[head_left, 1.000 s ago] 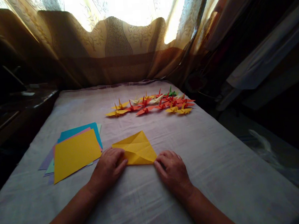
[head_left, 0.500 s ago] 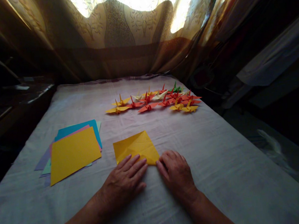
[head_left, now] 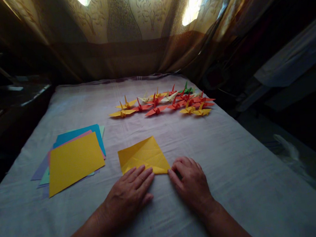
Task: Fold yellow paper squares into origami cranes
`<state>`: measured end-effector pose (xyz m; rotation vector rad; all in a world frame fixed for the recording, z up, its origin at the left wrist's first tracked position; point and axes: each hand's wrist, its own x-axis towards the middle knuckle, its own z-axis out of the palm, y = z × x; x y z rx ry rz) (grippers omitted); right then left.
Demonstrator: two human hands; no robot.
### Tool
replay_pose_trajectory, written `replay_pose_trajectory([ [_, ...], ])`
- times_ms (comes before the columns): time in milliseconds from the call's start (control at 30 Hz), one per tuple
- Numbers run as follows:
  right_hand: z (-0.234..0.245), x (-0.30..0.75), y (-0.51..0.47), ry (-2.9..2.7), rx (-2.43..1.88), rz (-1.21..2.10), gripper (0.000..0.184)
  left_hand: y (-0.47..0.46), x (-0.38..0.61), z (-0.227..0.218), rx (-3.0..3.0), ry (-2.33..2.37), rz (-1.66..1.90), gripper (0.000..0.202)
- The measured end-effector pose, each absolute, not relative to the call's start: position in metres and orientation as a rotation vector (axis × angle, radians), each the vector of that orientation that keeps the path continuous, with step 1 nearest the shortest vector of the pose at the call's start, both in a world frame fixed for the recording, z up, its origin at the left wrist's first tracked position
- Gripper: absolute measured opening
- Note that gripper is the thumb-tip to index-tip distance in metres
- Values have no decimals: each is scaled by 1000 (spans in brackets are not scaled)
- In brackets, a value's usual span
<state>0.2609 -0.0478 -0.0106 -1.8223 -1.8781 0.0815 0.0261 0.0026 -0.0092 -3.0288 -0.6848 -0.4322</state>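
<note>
A yellow sheet of origami paper (head_left: 146, 152) with crease lines lies on the cloth in front of me, its near edge folded. My left hand (head_left: 130, 193) rests flat with fingers stretched over the paper's near left edge, covering part of it. At the paper's near right corner, my right hand (head_left: 190, 180) has its fingers curled, thumb and forefinger pinching that corner.
A fanned stack of coloured paper (head_left: 75, 162), yellow on top, lies to the left. Several folded paper cranes (head_left: 157, 109) in red, yellow, white and green stand farther back. A pale cloth (head_left: 224, 153) covers the table, and a patterned curtain (head_left: 125, 58) hangs behind.
The view has tilted down slightly. My right thumb and forefinger have shifted a little to the right with the paper's corner; my left hand stays nearly in place.
</note>
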Motion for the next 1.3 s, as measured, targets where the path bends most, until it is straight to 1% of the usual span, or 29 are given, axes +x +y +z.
replay_pose_trajectory([
  [367,-8,259,-47,-1882,-1850,52,18,1,27,-10,-3023,-696,-506,43],
  [800,-10,258,-47,-1885,-1859,57,17,1,28,-9,-3022,-721,-477,42],
  [1300,-9,258,-47,-1869,-1858,79,7,2,28,-9,-3069,-753,-470,42],
])
